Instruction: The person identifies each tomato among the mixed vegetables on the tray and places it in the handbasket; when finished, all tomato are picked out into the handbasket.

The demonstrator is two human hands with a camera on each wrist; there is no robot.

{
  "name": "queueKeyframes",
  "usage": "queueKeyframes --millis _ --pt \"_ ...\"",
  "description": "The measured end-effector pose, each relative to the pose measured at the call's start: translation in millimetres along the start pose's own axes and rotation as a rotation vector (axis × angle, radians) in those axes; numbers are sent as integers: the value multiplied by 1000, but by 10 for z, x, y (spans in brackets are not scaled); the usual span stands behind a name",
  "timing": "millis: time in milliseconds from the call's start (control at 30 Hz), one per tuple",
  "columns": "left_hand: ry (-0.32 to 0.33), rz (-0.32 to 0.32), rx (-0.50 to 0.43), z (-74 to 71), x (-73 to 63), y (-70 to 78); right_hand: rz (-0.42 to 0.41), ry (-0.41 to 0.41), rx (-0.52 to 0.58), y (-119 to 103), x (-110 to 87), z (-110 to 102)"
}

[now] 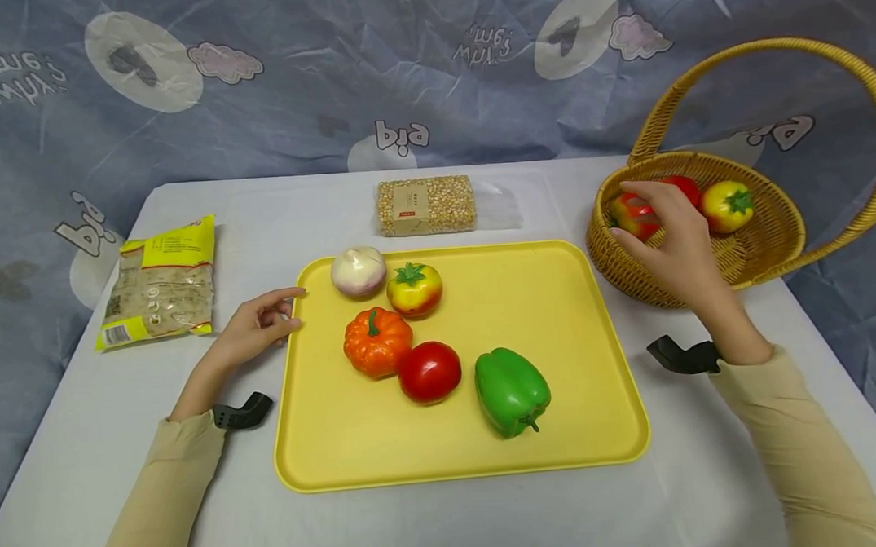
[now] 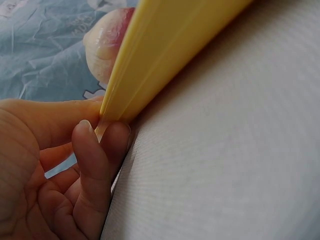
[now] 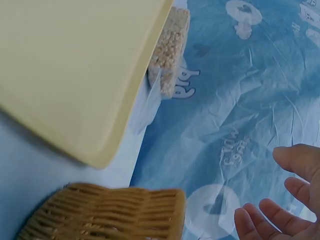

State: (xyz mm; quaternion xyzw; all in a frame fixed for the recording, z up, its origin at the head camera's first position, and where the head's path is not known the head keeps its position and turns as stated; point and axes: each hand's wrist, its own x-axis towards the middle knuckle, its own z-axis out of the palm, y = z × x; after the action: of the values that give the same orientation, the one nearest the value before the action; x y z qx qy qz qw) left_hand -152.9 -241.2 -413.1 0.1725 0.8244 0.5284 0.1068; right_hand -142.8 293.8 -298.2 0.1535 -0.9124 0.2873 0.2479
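Observation:
My left hand (image 1: 258, 326) grips the left rim of a yellow tray (image 1: 549, 456); the left wrist view shows its fingers against the rim. On the tray lie a white-and-purple bulb-like vegetable (image 1: 358, 271), a yellow-red fruit with a green leafy top (image 1: 415, 291), an orange pumpkin (image 1: 377, 342), a red tomato-like fruit (image 1: 430, 372) and a green bell pepper (image 1: 512, 391). Over the left side of a wicker basket (image 1: 621, 269), my right hand (image 1: 671, 239) hovers, fingers loosely bent and apart, holding nothing. Inside are a red-yellow fruit (image 1: 632, 216), a partly hidden red one (image 1: 682, 188) and a yellow-red one (image 1: 729, 206).
Behind the tray lies a clear pack of yellow kernels (image 1: 442, 204). A yellow-and-clear bag (image 1: 163, 285) sits left of it. The basket's tall handle (image 1: 780, 45) arches up and right. A patterned blue-grey cloth (image 1: 291, 92) hangs behind the white table (image 1: 464, 525).

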Motion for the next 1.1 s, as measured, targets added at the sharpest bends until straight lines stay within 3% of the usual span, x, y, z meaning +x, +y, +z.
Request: queueKeyframes --millis 300,667,867,1100 --pt "-4 -43 35 4 10 26 -61 -62 76 -94 33 195" --pt "-4 -46 36 -5 7 29 -134 -188 149 -221 142 528" --pt "-6 -41 25 -13 13 0 -142 -277 174 -310 197 670" --pt "-13 -34 8 -14 11 0 -151 -437 237 -376 247 830"
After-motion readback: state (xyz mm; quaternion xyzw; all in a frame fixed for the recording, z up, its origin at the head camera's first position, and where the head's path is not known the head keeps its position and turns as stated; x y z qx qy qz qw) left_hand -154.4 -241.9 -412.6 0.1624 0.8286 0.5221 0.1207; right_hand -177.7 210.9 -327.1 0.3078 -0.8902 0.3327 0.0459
